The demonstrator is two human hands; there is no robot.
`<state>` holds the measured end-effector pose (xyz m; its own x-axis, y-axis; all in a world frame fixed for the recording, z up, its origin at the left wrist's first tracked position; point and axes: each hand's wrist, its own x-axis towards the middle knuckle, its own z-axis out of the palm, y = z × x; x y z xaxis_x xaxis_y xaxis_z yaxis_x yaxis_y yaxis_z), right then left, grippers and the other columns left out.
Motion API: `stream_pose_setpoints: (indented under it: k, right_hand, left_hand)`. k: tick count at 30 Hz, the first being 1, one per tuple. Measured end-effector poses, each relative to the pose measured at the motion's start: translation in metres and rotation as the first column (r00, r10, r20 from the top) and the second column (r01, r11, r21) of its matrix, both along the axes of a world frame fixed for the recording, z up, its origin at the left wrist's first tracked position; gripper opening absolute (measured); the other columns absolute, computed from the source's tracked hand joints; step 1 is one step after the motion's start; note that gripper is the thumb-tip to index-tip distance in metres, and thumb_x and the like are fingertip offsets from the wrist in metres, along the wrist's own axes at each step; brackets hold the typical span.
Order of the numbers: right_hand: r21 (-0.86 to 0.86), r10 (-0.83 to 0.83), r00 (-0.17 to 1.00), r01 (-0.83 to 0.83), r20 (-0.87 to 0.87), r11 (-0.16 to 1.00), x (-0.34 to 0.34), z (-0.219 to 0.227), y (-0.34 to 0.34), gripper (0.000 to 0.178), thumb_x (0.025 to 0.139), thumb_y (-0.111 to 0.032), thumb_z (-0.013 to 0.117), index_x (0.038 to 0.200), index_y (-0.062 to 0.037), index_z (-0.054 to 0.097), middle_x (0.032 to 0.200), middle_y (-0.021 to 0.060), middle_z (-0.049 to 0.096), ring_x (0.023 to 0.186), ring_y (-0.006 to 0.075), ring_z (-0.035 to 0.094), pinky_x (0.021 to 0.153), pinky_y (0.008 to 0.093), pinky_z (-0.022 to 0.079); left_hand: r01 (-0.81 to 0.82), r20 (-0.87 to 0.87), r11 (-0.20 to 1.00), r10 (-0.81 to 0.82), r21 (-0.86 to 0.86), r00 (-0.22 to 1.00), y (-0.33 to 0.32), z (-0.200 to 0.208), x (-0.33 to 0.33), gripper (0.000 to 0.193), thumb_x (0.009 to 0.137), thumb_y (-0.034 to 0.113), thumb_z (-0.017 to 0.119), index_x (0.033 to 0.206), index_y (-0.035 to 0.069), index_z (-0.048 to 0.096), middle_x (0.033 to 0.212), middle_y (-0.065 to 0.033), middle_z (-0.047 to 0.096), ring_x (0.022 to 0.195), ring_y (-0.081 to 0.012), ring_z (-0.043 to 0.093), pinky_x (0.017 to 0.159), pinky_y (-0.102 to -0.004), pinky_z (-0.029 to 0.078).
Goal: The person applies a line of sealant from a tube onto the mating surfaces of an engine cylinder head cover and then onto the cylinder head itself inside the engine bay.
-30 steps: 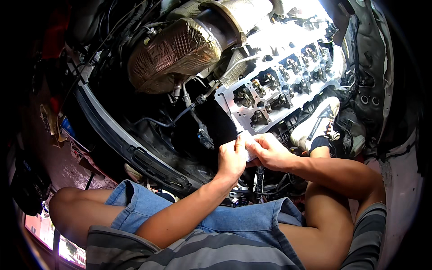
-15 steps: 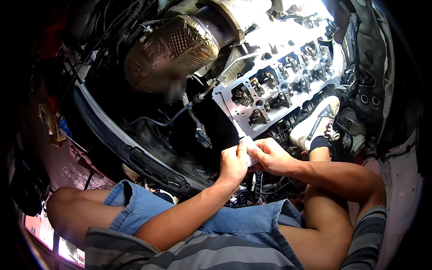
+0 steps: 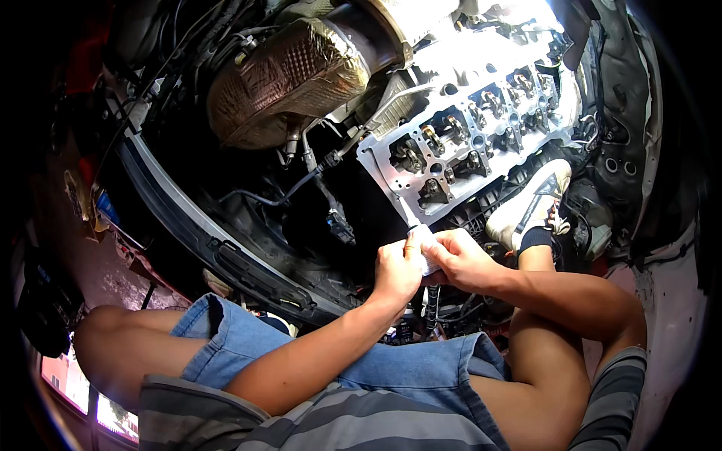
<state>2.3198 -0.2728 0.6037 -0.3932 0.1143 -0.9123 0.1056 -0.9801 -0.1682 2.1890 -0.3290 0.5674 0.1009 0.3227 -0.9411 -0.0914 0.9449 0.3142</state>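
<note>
Both my hands close around a pale sealant tube (image 3: pixel 430 264), its body mostly hidden by my fingers. My left hand (image 3: pixel 397 268) grips it from the left, and my right hand (image 3: pixel 468 261) wraps it from the right, thumbs close together. From the tube a white tapered nozzle (image 3: pixel 408 213) points up and away, its tip at the near left corner of a silvery cylinder head (image 3: pixel 382 159). A thin dark bead (image 3: pixel 388 179) runs along that end of the head, up to about the nozzle tip. Rocker arms and valve parts show in the head's openings.
A heat-shielded exhaust part (image 3: pixel 282 83) sits beyond on the left. A cable with a connector (image 3: pixel 340 228) hangs left of the head. The curved front bodywork (image 3: pixel 203 233) crosses at left. My shoe (image 3: pixel 530 207) rests in the bay right of my hands.
The hands and tube have shifted slightly right, and the nozzle tip has moved a little along the head's near left corner. Both hands keep their hold.
</note>
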Motion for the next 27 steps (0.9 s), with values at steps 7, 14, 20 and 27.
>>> stream_pose_setpoints:
  k: [7, 14, 20, 27]
  right_hand:
    - [-0.041, -0.027, 1.0, 0.027, 0.003, 0.999, 0.003, 0.003, 0.004, 0.033, 0.098, -0.022, 0.044, 0.096, 0.0085, 0.058, 0.088, 0.0095, 0.063, 0.078, 0.014, 0.061, 0.073, 0.0333, 0.058]
    - [-0.036, 0.013, 1.0, -0.012, 0.02, 0.999, 0.004, 0.002, 0.0, 0.031, 0.098, -0.024, 0.046, 0.095, 0.0046, 0.059, 0.084, 0.0063, 0.062, 0.074, 0.0108, 0.059, 0.068, 0.0294, 0.055]
    - [-0.062, -0.034, 0.999, 0.033, -0.002, 0.998, 0.006, -0.001, -0.003, 0.033, 0.098, -0.022, 0.044, 0.095, 0.008, 0.058, 0.089, 0.0092, 0.063, 0.08, 0.0136, 0.061, 0.075, 0.0342, 0.058]
    - [-0.074, 0.045, 0.998, -0.042, 0.037, 0.996, 0.003, 0.007, 0.006, 0.032, 0.098, -0.021, 0.044, 0.095, 0.0079, 0.058, 0.088, 0.0087, 0.063, 0.079, 0.0126, 0.06, 0.075, 0.0331, 0.057]
  left_hand:
    - [-0.001, 0.005, 0.999, 0.001, -0.04, 1.0, 0.012, 0.008, 0.003, 0.04, 0.094, 0.03, 0.05, 0.081, -0.004, 0.065, 0.063, -0.0109, 0.062, 0.057, -0.0145, 0.057, 0.053, -0.0328, 0.045]
    - [-0.032, 0.031, 0.997, 0.034, -0.07, 0.999, 0.006, 0.004, 0.005, 0.039, 0.094, 0.028, 0.051, 0.08, -0.004, 0.066, 0.065, -0.0108, 0.063, 0.057, -0.0141, 0.058, 0.052, -0.033, 0.045]
    - [-0.036, 0.033, 0.996, 0.039, -0.087, 0.999, -0.002, -0.001, 0.006, 0.039, 0.094, 0.028, 0.051, 0.078, -0.005, 0.065, 0.063, -0.0105, 0.062, 0.057, -0.0133, 0.056, 0.052, -0.0334, 0.044]
    - [-0.023, 0.038, 0.999, 0.024, -0.03, 0.999, -0.001, 0.001, 0.005, 0.04, 0.094, 0.027, 0.05, 0.074, -0.004, 0.064, 0.061, -0.0098, 0.061, 0.055, -0.0123, 0.054, 0.051, -0.0331, 0.043]
